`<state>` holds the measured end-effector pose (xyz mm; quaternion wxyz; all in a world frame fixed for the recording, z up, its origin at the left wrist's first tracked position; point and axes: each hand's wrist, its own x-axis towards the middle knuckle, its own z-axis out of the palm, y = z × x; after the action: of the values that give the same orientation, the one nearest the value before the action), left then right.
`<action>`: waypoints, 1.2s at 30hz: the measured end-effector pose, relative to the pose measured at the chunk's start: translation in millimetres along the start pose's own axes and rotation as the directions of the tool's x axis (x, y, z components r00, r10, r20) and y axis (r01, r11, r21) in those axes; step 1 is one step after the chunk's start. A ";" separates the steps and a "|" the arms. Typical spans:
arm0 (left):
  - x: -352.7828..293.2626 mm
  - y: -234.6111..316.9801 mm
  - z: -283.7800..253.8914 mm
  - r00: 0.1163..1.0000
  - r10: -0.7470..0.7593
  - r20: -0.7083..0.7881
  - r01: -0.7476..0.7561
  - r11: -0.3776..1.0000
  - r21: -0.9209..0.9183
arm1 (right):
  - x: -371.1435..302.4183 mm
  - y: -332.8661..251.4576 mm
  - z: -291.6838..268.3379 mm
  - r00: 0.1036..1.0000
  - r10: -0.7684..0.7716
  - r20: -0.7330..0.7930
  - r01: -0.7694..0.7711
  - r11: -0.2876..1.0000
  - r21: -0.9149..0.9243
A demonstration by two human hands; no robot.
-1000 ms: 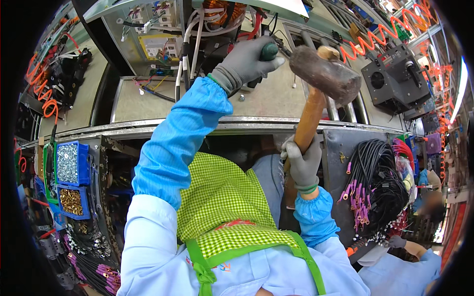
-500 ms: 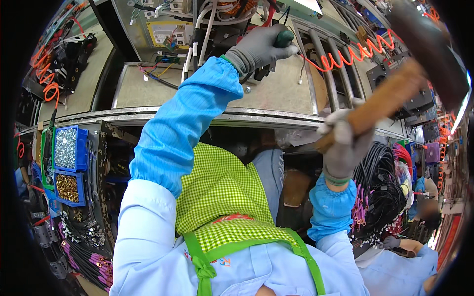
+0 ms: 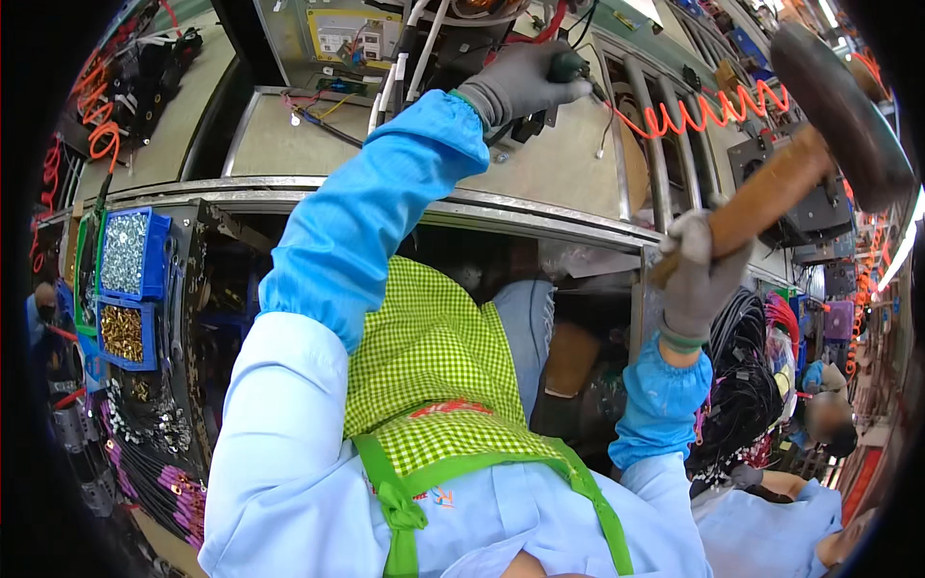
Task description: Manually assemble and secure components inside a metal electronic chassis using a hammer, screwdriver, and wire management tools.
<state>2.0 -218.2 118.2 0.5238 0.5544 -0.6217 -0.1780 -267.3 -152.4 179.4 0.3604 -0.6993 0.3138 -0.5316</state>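
Observation:
My left hand, in a grey glove, is closed around a dark green rounded tool handle over the workbench. Its working end is hidden; a red-orange coiled hose runs close by on the right. At the right, my gloved right hand grips a mallet by its wooden handle. The big dark mallet head is raised toward the upper right, touching nothing that I can make out. Beside my left hand, a black bracket-like part sits partly hidden on the pale bench surface.
An open metal cabinet with wiring and a yellow-edged panel stands beyond my left arm. Metal rollers lie right of the bench top. Blue bins of screws hang at left. Bundled black cables and another person are at right.
The mallet, blurred before, is sharper now, and my right hand sits slightly farther right. My left hand keeps its grip on the tool. The bench has shifted a little right in view.

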 end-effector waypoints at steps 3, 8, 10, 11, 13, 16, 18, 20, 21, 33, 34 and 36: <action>7.3 9.2 -16.5 0.969 0.197 -0.150 -0.188 0.980 0.071 | -4.8 11.4 -6.0 1.000 -0.020 -0.008 0.021 0.998 0.062; -2.7 13.1 -6.1 0.977 0.161 -0.140 -0.147 0.983 0.107 | -16.6 35.2 -1.3 0.992 0.104 0.071 -0.110 0.990 0.092; -2.6 16.2 -7.6 0.991 0.078 -0.112 -0.072 0.996 0.054 | -14.8 37.0 4.2 0.988 0.136 0.079 -0.145 0.983 0.112; -3.3 19.6 -6.3 0.996 -0.004 -0.089 0.004 1.000 -0.005 | -15.3 37.6 4.0 0.982 0.163 0.093 -0.174 0.977 0.121; -5.5 18.7 -5.3 0.996 0.010 -0.087 -0.009 1.000 0.017 | -18.6 41.9 4.3 0.976 0.194 0.095 -0.205 0.972 0.118; -5.1 18.8 -4.9 0.997 0.021 -0.076 -0.012 0.993 0.114 | -20.0 42.1 9.6 0.968 0.209 0.137 -0.225 0.967 0.122; -4.3 22.1 -4.5 0.998 0.017 -0.062 -0.012 0.996 0.091 | -19.3 40.6 9.7 0.967 0.207 0.148 -0.225 0.968 0.114; -5.5 21.2 -4.1 0.999 0.008 -0.053 -0.004 0.997 0.072 | -20.8 40.8 10.8 0.964 0.208 0.166 -0.228 0.968 0.108; -4.8 18.6 -3.9 0.996 0.044 -0.076 -0.035 0.992 0.121 | -21.7 41.3 11.5 0.965 0.201 0.169 -0.220 0.970 0.106; -10.7 4.2 -6.3 0.988 0.149 -0.037 -0.146 0.987 0.067 | -22.4 62.4 13.9 0.971 0.115 0.208 -0.077 0.980 -0.183; -9.5 4.9 -9.0 0.988 0.140 -0.059 -0.135 0.988 0.078 | -15.4 57.0 14.5 0.952 0.174 0.250 -0.101 0.955 -0.279; -9.1 7.5 -9.2 0.995 0.095 -0.023 -0.095 0.995 0.015 | -2.3 65.8 6.6 0.955 0.065 0.291 0.089 0.870 -0.485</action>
<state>4.5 -204.5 123.6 0.5351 0.5299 -0.6424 -0.1420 -265.1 -185.2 121.9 0.2098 -0.8418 0.3766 -0.3249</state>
